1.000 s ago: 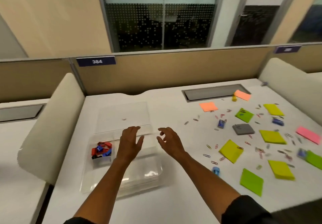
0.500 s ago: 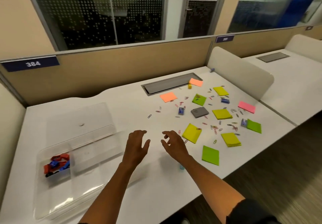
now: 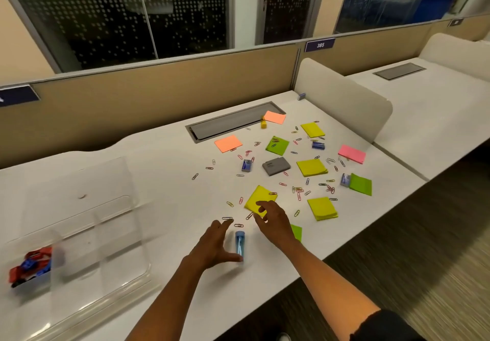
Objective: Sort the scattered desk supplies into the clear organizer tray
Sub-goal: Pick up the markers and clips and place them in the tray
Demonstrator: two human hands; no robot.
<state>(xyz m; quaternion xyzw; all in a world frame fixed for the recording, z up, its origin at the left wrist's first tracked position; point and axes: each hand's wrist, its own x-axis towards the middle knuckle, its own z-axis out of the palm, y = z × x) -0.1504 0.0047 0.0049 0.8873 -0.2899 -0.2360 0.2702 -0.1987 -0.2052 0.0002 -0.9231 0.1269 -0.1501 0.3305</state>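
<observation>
On the white desk, left hand hovers, fingers spread, holding nothing, thumb beside a small blue tube. Right hand hangs loosely curled, empty, over a yellow sticky pad. Paper clips and more pads lie beyond. Clear tray sits far left, red and blue clips in its corner compartment.

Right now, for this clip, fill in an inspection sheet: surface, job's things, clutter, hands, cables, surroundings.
Surface: white desk, recessed grey hatch at the back.
Job's things: clear organizer tray at left, red and blue clips in one compartment; sticky note pads, paper clips, small blue boxes scattered at right; blue tube near the hands.
Clutter: grey pad among the notes.
Hands: left hand open beside the blue tube; right hand open over a yellow pad.
Cables: nothing seen.
Surroundings: tan partition, dotted glass, neighbouring desk.
</observation>
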